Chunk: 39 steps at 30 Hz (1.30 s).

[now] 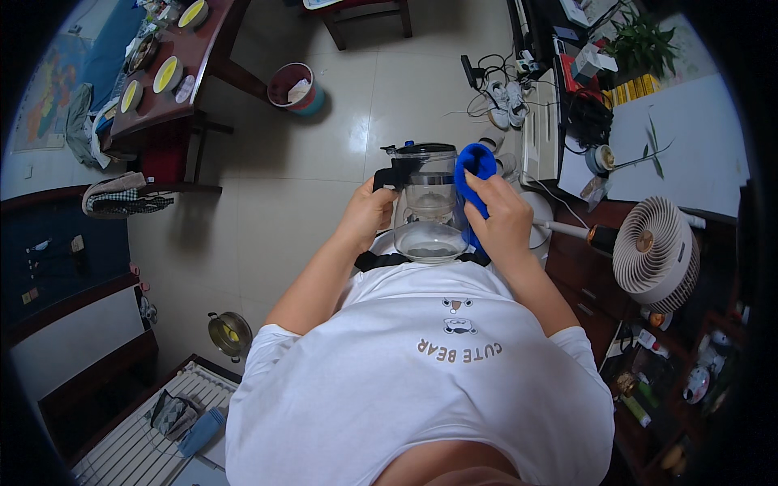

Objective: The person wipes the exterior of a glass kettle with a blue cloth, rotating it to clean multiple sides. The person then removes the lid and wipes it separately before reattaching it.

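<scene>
A clear glass teapot with a black lid and an inner infuser stands upright in front of my waist. Its black handle is in the grip of my left hand. On the teapot's other side, my right hand holds a blue cloth between thumb and fingers. The cloth is folded over at the top and hangs down along the glass; its lower part is partly hidden behind my right hand.
A wooden table with bowls stands far left, a waste bin beside it. At right are a fan, a white-topped desk, shoes and loose cables. A metal pot sits at lower left.
</scene>
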Available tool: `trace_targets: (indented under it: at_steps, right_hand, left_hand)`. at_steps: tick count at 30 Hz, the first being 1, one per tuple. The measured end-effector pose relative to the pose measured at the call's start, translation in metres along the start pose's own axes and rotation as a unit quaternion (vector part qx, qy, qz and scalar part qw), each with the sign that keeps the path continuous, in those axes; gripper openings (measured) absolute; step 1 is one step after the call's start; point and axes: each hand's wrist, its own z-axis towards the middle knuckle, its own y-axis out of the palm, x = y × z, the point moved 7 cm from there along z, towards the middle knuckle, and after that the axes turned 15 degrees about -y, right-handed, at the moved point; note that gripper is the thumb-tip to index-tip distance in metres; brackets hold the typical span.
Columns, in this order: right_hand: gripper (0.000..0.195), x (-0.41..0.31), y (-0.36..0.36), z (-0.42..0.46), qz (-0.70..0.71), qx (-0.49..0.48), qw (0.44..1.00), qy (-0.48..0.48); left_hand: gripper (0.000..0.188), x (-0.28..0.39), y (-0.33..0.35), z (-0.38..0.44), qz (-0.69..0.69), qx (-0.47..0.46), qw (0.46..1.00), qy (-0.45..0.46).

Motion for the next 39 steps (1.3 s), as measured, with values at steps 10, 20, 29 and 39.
trace_targets:
  at_steps: [10,20,29,39]
  right_hand:
    - [0.030,0.010,0.003,-0.003,0.082,0.027,0.995,0.042]
    - [0.030,-0.004,-0.007,0.017,0.055,0.038,0.998,-0.018]
    - [0.038,-0.052,0.008,0.033,0.009,-0.028,0.983,-0.180]
    - [0.032,-0.053,0.006,0.025,0.022,-0.043,0.987,-0.156]
  left_hand:
    - [0.007,0.003,-0.005,0.005,-0.002,-0.019,1.000,0.017]
    - [0.004,0.012,-0.002,-0.003,0.039,0.050,0.997,0.035]
    - [0.008,0.014,0.000,0.000,0.066,0.052,0.996,0.028]
    - [0.017,0.015,0.007,0.002,0.064,0.034,0.997,0.033]
